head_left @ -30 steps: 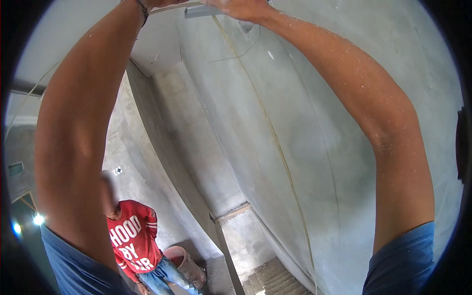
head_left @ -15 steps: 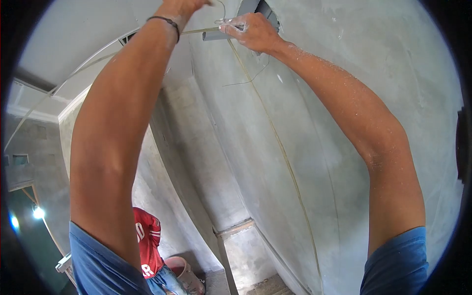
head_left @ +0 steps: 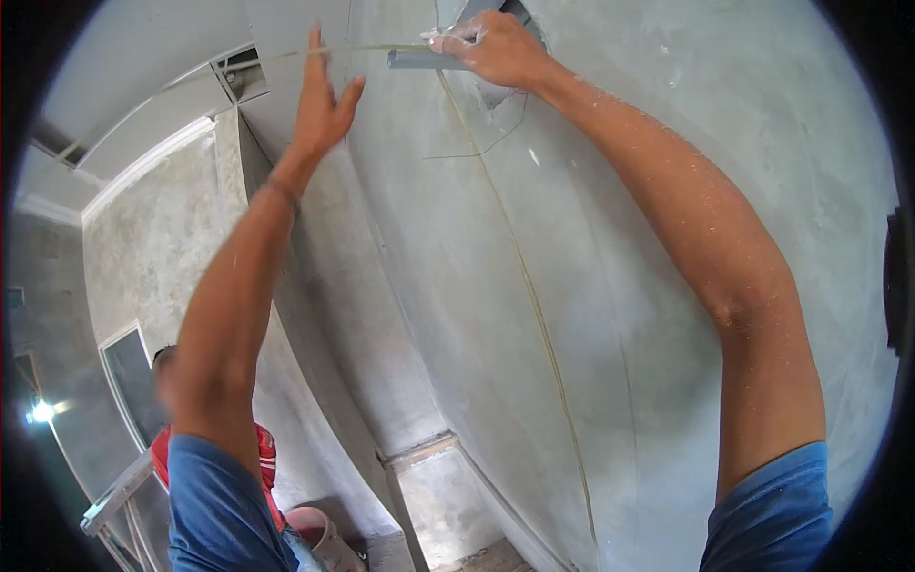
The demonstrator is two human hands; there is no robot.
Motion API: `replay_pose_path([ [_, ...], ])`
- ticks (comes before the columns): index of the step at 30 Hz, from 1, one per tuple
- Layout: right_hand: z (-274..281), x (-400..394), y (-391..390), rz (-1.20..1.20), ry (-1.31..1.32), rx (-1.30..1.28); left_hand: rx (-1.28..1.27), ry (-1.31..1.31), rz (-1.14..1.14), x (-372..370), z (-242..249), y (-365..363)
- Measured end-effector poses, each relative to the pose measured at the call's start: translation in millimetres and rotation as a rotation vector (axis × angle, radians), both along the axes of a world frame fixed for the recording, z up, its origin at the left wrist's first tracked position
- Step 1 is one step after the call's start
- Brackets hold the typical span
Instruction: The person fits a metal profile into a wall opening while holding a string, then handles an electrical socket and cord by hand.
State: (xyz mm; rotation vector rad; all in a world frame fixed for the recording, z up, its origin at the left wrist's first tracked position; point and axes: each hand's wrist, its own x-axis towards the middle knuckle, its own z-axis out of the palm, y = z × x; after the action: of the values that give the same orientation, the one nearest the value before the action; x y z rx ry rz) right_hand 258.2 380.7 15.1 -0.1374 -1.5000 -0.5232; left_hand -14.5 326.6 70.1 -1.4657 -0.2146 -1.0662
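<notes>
The grey pipe (head_left: pixel 419 60) juts out from the wall (head_left: pixel 658 238) high up, and the pale cord (head_left: pixel 381 47) runs just above its near end, stretching leftward away from it to the ceiling opening (head_left: pixel 250 82), well apart from the pipe. Directly over the pipe, the right hand (head_left: pixel 507 50) has its white-dusted fingers pressed together on the cord, which meets them at the tips; whether they also touch the pipe I cannot tell. Left of the pipe, the left hand (head_left: pixel 322 112) is raised with its thumb well apart from its straight fingers, and the cord crosses at the upper part of those fingers; blur hides whether they touch it. From beneath the pipe a yellowish cord (head_left: pixel 531 282) hangs down the wall, and a thin wire (head_left: pixel 498 143) bends across it a little below the pipe. Far below the pipe and to its left, a person in a red top (head_left: pixel 266 459) stands partly behind the left arm, near a bucket (head_left: pixel 316 527).
</notes>
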Motion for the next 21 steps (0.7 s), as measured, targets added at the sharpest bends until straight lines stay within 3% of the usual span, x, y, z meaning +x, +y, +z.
replay_pose_path([
  [1, 4, -1, 2, 0.012, -0.021, 0.014, 0.215, 0.222, 0.103, 12, 21, -11],
  [4, 5, -4, 1, 0.014, 0.012, -0.038, 0.252, 0.300, 0.244, 58, 24, -31],
  [6, 4, -3, -2, -0.016, 0.006, -0.035, 0.649, 0.101, 1.099, 72, 29, -38],
  [8, 4, 0, -7, -0.032, -0.001, -0.031, 0.655, 0.167, 1.033, 75, 31, -46],
  [11, 7, 1, -1, -0.128, -0.004, -0.272, 0.660, 0.326, 0.904, 79, 28, -52],
  [13, 26, -12, 32, -0.182, 0.299, -0.031, 0.662, 0.414, 0.841, 73, 40, -46],
  [15, 20, -6, 19, -0.124, 0.158, -0.008, -0.307, 0.413, 0.531, 54, 63, -22],
  [16, 14, -4, 9, -0.072, 0.012, 0.017, -0.306, 0.415, 0.530, 46, 60, -14],
  [18, 0, -5, -6, -0.037, 0.044, -0.025, -1.014, 0.111, -0.024, 35, 48, 4],
  [21, 4, -8, -10, -0.052, 0.081, -0.106, -1.032, 0.033, -0.151, 31, 23, 33],
])
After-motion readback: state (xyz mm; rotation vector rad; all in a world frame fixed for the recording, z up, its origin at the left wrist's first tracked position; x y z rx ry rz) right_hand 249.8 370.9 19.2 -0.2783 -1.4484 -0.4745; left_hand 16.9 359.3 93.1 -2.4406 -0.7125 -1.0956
